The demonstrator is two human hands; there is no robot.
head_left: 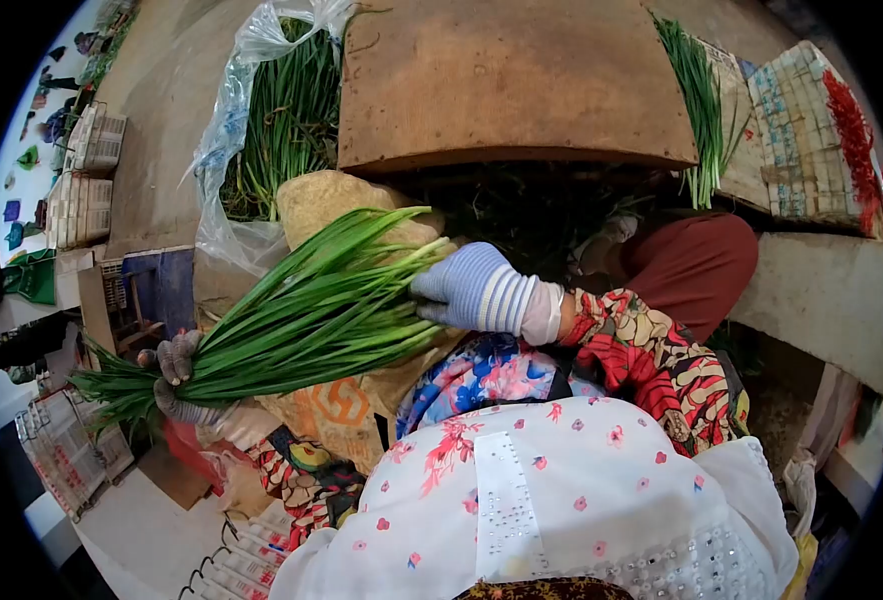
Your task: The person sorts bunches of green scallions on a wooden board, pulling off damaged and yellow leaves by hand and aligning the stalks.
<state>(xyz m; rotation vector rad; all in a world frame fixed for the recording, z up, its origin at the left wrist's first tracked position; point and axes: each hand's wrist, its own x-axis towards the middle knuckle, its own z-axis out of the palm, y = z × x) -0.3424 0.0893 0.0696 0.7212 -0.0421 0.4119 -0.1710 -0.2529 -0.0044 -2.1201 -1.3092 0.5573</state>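
Note:
A large bunch of long, flat-leaved chives (311, 310) lies slantwise across my lap, pale stem ends to the right and leaf tips to the lower left. Wrapped round the stem ends is my right hand (476, 288), in a blue-grey knitted glove with a white striped cuff. My left hand (181, 378), in a dirty grey glove, closes round the bunch near the leaf tips. Some of its fingers are hidden behind the leaves. Under the bunch is a tan sack (336, 405) with an orange mark.
Ahead stands a brown wooden board (516, 85). More chives fill a clear plastic bag (226, 150) to its left, and another bunch (703, 120) leans at its right. Woven crates (796, 130) with red strips stand far right. White crates (91, 140) are stacked at left.

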